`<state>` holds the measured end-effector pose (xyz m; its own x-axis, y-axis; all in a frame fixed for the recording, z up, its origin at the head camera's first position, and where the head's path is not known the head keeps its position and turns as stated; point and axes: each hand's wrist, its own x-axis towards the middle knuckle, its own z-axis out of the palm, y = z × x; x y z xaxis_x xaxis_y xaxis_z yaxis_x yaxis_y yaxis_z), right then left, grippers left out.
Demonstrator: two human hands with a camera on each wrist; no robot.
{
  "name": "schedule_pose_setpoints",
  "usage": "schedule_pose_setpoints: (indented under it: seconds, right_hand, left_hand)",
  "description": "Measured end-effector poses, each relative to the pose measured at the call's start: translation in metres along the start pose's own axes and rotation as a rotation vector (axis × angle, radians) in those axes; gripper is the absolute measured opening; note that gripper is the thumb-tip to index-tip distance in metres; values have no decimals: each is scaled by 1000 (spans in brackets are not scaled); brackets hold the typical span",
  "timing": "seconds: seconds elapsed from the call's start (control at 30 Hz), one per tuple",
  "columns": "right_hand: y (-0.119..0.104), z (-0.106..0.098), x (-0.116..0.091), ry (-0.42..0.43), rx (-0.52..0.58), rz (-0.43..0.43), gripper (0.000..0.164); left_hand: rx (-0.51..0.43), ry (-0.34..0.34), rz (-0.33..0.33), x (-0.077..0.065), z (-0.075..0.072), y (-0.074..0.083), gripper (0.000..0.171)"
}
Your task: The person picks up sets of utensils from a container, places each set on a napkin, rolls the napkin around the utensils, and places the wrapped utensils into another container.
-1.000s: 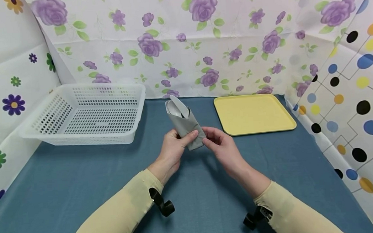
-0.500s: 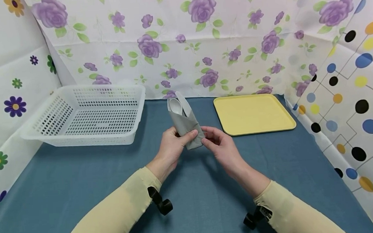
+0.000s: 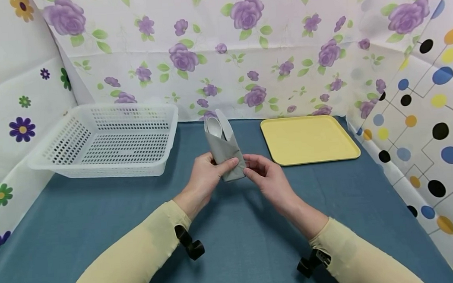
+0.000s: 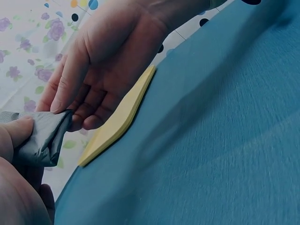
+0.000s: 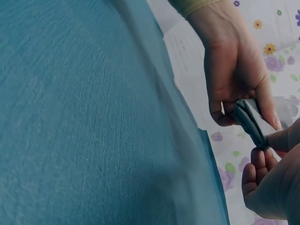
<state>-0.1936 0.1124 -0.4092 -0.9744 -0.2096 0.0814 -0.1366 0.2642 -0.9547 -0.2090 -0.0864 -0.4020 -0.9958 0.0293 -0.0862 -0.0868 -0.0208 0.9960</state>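
Note:
A grey napkin [image 3: 227,151] is folded into a pouch, held up above the blue cloth. Out of its top stick a fork [image 3: 206,124], a spoon [image 3: 215,127] and a knife [image 3: 224,122]. My left hand [image 3: 204,177] grips the pouch's lower part, thumb across its front. With thumb and fingers, my right hand [image 3: 269,180] pinches its lower right edge. The left wrist view shows the folded bottom end of the napkin [image 4: 44,138] between both hands. The cutlery's lower ends are hidden inside the napkin.
At the back left stands a white perforated plastic basket [image 3: 158,165]. A yellow tray [image 3: 310,138] lies at the back right. Blue cloth [image 3: 233,245] covers the table; flower-patterned and dotted sheets hang around its back and sides.
The napkin pouch with the cutlery has turned slightly more upright, so the spoon's bowl shows more fully. Both hands keep their hold, and the left forearm has shifted a little left.

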Motion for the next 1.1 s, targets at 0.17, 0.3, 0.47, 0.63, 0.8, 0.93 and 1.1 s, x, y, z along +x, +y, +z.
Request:
schedule_pose_setpoints:
  seconds: [0.17,0.3,0.47,0.63,0.8,0.93,1.1]
  right_hand:
    - [-3,1,1,-34,-57,-29,43]
    - [-7,0,4,-77,-101,-59,45]
    - [-11,1,9,-133,-143,-69,48]
    - [-12,4,12,-170,-222,-111,44]
    - [-11,7,15,-187,-356,-188,45]
    - [-10,10,19,-191,-451,-258,46]
    - [-12,14,24,-209,-572,-357,48]
  left_hand:
    - [33,-19,1,-1,-7,6,41]
    - [41,-31,15,0,-15,11,47]
    - [74,-23,11,2,-23,18,49]
    - [156,-15,3,4,-34,28,50]
    - [205,-20,-2,5,-47,40,50]
    - [236,-23,-3,5,-57,47,51]
    - [275,-18,-8,6,-68,54,52]
